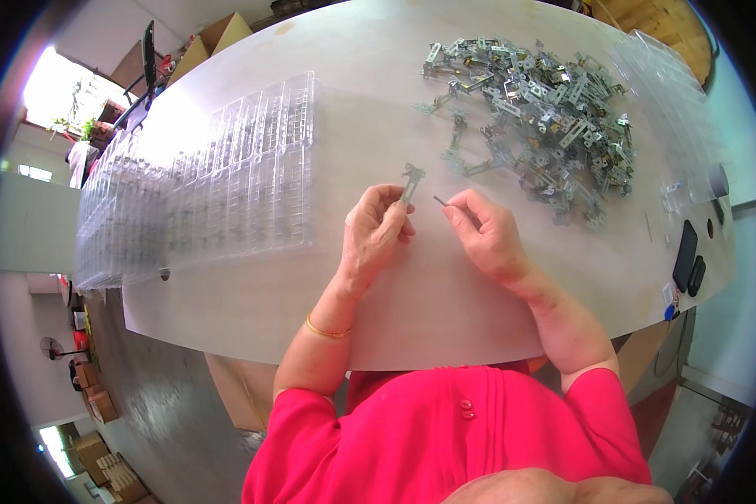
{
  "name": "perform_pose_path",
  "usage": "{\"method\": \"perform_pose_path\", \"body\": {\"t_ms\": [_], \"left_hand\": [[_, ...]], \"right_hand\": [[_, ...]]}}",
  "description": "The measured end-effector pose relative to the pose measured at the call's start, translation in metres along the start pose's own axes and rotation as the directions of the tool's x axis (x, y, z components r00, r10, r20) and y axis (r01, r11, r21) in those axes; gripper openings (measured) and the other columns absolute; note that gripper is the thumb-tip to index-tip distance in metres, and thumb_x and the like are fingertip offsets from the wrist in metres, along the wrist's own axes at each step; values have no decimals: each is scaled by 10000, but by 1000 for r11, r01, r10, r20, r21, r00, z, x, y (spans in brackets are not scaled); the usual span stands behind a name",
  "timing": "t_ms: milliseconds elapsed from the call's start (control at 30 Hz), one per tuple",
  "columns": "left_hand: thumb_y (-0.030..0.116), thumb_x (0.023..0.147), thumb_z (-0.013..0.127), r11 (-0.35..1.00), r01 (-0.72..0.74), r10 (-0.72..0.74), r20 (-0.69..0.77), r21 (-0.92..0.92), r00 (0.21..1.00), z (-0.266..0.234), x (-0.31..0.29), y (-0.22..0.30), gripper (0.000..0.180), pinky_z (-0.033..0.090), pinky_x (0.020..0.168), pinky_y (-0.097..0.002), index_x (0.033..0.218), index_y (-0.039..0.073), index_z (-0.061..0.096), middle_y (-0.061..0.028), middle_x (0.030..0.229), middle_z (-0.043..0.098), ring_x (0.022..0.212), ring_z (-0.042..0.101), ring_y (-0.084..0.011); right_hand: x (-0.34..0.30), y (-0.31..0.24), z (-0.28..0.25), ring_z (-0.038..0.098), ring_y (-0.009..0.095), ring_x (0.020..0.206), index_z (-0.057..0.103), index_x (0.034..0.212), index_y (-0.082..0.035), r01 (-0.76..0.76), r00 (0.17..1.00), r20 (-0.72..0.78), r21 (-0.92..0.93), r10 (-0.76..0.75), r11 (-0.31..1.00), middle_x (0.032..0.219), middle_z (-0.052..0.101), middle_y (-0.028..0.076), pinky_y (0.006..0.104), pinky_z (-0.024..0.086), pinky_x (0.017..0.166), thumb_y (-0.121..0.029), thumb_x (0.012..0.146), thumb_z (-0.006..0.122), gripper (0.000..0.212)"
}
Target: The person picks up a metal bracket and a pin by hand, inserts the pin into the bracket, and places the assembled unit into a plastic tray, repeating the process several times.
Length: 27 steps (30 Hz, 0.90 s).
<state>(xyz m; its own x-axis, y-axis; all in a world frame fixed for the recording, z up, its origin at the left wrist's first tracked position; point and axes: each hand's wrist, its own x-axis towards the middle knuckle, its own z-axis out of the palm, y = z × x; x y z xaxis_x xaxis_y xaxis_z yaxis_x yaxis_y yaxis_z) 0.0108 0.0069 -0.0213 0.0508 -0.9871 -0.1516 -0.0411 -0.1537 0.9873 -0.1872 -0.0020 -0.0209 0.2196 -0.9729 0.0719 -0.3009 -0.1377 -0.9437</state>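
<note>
Over the middle of the table, my left hand (pixel 376 228) pinches a small flat metal bracket (pixel 411 183) that stands up from between thumb and fingers. A short distance to its right, my right hand (pixel 485 235) is closed on a thin dark metal pin (pixel 439 201), whose tip points toward the bracket without touching it. Beyond my right hand lies a large heap of similar metal brackets (pixel 554 118), with some loose ones at its left side.
Stacked clear plastic trays (pixel 260 160) filled with small parts stand at the left. More clear trays (pixel 668 101) lie at the far right. A black phone (pixel 685 254), a small black case (pixel 696 275) and keys (pixel 669 301) rest near the right edge.
</note>
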Motion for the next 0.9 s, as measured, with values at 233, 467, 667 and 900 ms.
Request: {"method": "perform_pose_path", "body": {"t_ms": [233, 467, 667, 900], "left_hand": [[139, 950, 667, 991, 128, -127, -44, 32, 991, 0, -1, 8, 251, 528, 586, -256, 1109, -38, 585, -61, 921, 665, 665, 618, -83], [151, 887, 700, 867, -131, 240, -171, 481, 956, 0, 1, -12, 189, 505, 591, -329, 986, 12, 619, -101, 845, 645, 660, 622, -174], [99, 815, 718, 505, -316, 642, -105, 803, 759, -6, 7, -26, 151, 505, 728, -422, 924, 19, 652, -133, 866, 634, 815, 614, -308], [108, 822, 704, 551, -314, 575, -79, 773, 814, 0, 5, -35, 164, 477, 834, -456, 953, 27, 648, -142, 912, 642, 885, 617, -352]], "right_hand": [[-4, 6, 7, 546, 125, 601, 630, 966, -19, 80, 997, 26, -42, -79, 996, 723, 645, 78, 298, 447, 565, -87, 958, 651, 71], [-3, 0, 6, 536, 122, 588, 630, 964, -20, 21, 998, 52, -30, -20, 999, 697, 632, 78, 297, 440, 555, -100, 955, 658, 85], [-3, 5, 9, 492, 101, 571, 634, 970, -30, 40, 998, 40, -43, -38, 998, 662, 583, 60, 289, 419, 537, -109, 956, 660, 84], [-6, 15, 9, 468, 59, 581, 633, 945, -36, 47, 999, 14, 0, -47, 999, 648, 546, -16, 250, 393, 529, -109, 976, 651, 81]]}}
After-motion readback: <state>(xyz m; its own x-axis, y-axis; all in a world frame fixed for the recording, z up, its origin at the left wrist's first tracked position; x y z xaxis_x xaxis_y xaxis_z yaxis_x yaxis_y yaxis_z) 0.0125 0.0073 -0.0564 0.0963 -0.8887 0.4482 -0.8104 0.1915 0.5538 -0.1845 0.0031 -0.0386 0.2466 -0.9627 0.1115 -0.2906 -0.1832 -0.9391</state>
